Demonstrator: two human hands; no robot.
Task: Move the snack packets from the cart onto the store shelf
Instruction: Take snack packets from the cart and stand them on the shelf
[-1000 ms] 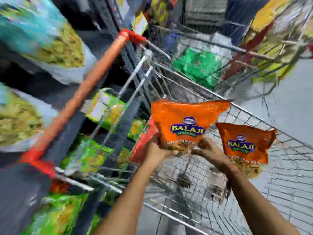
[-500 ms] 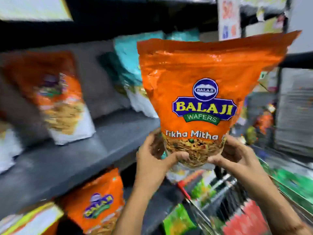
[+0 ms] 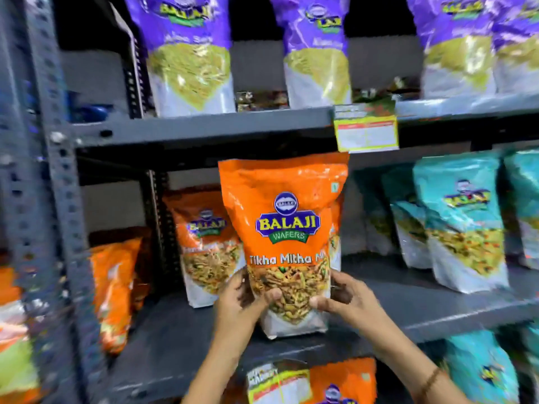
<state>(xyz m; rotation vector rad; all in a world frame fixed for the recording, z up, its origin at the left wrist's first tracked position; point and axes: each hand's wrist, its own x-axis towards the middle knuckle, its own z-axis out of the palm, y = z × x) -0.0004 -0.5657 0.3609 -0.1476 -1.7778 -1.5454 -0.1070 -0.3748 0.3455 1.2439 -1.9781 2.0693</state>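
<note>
Both hands, left hand (image 3: 242, 298) and right hand (image 3: 347, 301), clasp the orange packet (image 3: 287, 228) low on its sides, upright just over the shelf (image 3: 437, 304); best to seat it flat beside the matching packet (image 3: 207, 246), label forward

Purple bags (image 3: 189, 53) are standing upright in a row along the top level, each showing pale yellow contents through a clear window. A yellow price label (image 3: 366, 128) is hanging from the front edge just below them. Teal bags (image 3: 463, 217) are standing at the right of the middle level, overlapping one another, and another teal bag (image 3: 478, 368) is showing on the level beneath. A grey perforated upright (image 3: 62, 199) is running down the left side. A second label (image 3: 278, 383) is sitting at the bottom edge, its print blurred.
</note>
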